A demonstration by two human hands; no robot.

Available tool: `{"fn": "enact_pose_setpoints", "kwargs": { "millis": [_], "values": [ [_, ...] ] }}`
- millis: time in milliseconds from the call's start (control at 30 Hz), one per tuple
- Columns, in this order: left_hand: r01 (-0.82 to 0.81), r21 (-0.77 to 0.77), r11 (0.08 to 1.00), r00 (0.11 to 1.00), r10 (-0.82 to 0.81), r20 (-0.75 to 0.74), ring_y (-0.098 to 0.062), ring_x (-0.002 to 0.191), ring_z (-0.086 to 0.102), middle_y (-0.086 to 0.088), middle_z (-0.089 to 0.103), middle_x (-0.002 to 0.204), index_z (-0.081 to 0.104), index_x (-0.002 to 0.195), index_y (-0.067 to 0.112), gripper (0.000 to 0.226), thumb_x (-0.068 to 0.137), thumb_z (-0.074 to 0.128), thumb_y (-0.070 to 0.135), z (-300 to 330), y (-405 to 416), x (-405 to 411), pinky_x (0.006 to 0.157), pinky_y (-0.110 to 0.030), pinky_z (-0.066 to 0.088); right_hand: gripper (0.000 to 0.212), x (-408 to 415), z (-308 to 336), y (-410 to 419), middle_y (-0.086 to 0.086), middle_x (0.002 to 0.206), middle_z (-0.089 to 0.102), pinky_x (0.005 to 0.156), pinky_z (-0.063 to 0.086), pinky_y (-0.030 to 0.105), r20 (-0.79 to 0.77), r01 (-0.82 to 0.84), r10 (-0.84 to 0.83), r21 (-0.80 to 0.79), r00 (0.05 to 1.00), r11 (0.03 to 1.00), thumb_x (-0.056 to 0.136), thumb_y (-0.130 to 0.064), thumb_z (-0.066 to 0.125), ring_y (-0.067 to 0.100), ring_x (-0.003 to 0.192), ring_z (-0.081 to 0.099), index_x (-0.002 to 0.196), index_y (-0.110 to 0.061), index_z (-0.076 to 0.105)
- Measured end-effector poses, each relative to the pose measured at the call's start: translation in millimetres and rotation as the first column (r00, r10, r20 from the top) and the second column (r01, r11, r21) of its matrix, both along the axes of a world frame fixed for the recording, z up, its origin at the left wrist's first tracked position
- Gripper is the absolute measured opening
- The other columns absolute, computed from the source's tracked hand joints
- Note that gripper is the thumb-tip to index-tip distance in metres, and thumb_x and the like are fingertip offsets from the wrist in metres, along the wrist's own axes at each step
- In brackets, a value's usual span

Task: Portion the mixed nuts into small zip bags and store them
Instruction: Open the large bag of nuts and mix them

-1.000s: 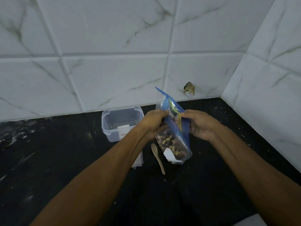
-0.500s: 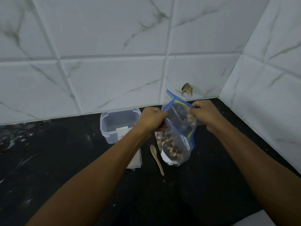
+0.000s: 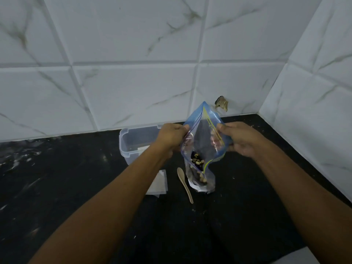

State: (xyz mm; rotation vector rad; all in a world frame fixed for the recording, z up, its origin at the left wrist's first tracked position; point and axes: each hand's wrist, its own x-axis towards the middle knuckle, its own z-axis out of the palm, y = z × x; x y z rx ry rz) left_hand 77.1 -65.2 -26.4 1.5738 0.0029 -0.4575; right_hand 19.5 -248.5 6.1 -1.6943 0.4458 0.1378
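A clear zip bag [image 3: 202, 147] with a blue and yellow zip strip stands upright on the dark counter, mixed nuts [image 3: 197, 161] showing in its lower half. My left hand [image 3: 170, 139] pinches the bag's left lip and my right hand [image 3: 239, 139] pinches its right lip. The two lips are pulled apart, so the bag's mouth gapes wide. A small wooden spoon [image 3: 184, 184] lies on the counter just left of the bag.
A clear plastic container [image 3: 133, 143] without a lid sits behind my left wrist, against the tiled wall. Flat white small bags [image 3: 159, 184] lie partly under my left forearm. The black counter [image 3: 57, 187] ends at a tiled corner on the right.
My hands have moved apart, pulling the zip open, and the bag's mouth has gone from nearly closed to wide open. The bag has tipped more upright.
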Motion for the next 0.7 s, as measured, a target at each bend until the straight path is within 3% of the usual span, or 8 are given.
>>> {"fn": "enact_pose_setpoints", "kwargs": {
  "millis": [67,167,200,267,333,500,633,700],
  "values": [
    [-0.073,-0.329,0.941,0.961,-0.022,-0.276,-0.022,0.050,0.058,-0.012,0.058,0.058,0.056,0.079,0.000,0.038,0.105,0.039,0.021,-2.1,-6.1,1.8,0.052,-0.030,0.055,0.023,3.6,-5.4,-1.6,0.007,0.060,0.065,0.052,0.056,0.027,-0.054,0.133,-0.123,0.275,0.991,0.952,0.099,-0.017,0.049,0.016,0.052,0.063,0.084,-0.006,0.061],
    [-0.355,-0.506,0.786,0.824,0.008,-0.566,-0.022,0.055,0.069,-0.011,0.068,0.063,0.059,0.084,0.005,0.032,0.105,0.042,0.022,-16.3,2.6,7.3,0.045,-0.040,0.057,0.020,2.8,-13.7,-17.1,0.008,0.049,0.064,0.036,0.051,0.027,-0.230,0.338,-0.254,0.503,0.940,0.796,0.082,-0.006,0.061,0.018,0.038,0.061,0.063,-0.004,0.068],
    [-0.395,-0.524,0.755,0.799,0.001,-0.601,-0.024,0.073,0.074,-0.014,0.071,0.079,0.062,0.093,0.004,0.028,0.104,0.043,0.021,-22.7,6.9,5.9,0.054,-0.046,0.059,0.004,-1.4,-15.7,-19.1,0.012,0.054,0.066,0.037,0.052,0.030,-0.245,0.348,-0.253,0.540,0.936,0.766,0.063,-0.001,0.071,0.021,0.041,0.064,0.066,-0.002,0.069],
    [-0.381,-0.540,0.751,0.791,-0.037,-0.610,-0.032,0.111,0.065,-0.020,0.066,0.116,0.061,0.117,0.002,0.028,0.104,0.042,0.016,-33.1,12.0,-2.3,0.083,-0.058,0.054,0.048,-7.9,-33.6,-27.4,0.014,0.065,0.070,0.044,0.056,0.037,-0.294,0.353,-0.221,0.544,0.930,0.761,0.040,0.002,0.083,0.025,0.051,0.068,0.084,-0.004,0.066],
    [-0.343,-0.533,0.773,0.789,-0.071,-0.610,-0.036,0.104,0.063,-0.023,0.067,0.109,0.066,0.107,0.000,0.031,0.104,0.038,0.015,-43.4,10.9,-11.1,0.095,-0.057,0.045,0.035,-12.3,-47.4,-27.8,0.017,0.082,0.072,0.052,0.059,0.042,-0.315,0.389,-0.254,0.511,0.914,0.767,0.069,-0.013,0.078,0.028,0.062,0.070,0.101,-0.007,0.065],
    [-0.363,-0.555,0.748,0.765,-0.100,-0.636,-0.034,0.100,0.064,-0.021,0.067,0.103,0.067,0.103,0.002,0.035,0.105,0.040,0.025,-51.5,4.1,-17.7,0.102,-0.053,0.044,0.031,-18.3,-45.9,-20.3,0.005,0.104,0.065,0.077,0.052,0.034,0.049,0.246,-0.243,-0.070,0.969,0.967,0.089,-0.046,0.062,0.019,0.091,0.062,0.103,-0.018,0.060],
    [-0.350,-0.596,0.722,0.784,-0.122,-0.609,-0.035,0.085,0.067,-0.022,0.069,0.093,0.071,0.085,-0.004,0.050,0.106,0.035,0.024,-44.2,-10.7,-18.5,0.095,-0.051,0.046,0.018,-22.9,-27.9,-10.0,-0.005,0.081,0.058,0.066,0.039,0.029,-0.016,-0.131,0.173,-0.716,0.985,0.685,0.083,-0.034,0.071,0.015,0.078,0.056,0.084,-0.020,0.059],
    [-0.338,-0.608,0.719,0.798,-0.124,-0.589,-0.033,0.070,0.070,-0.022,0.071,0.079,0.071,0.078,-0.005,0.056,0.106,0.036,0.028,-38.9,-16.6,-23.2,0.082,-0.048,0.048,0.023,-23.5,-29.6,-10.4,0.001,0.067,0.058,0.060,0.039,0.029,-0.035,-0.161,0.195,-0.713,0.980,0.682,0.087,-0.021,0.067,0.018,0.068,0.054,0.067,-0.012,0.059]
  ]
}}
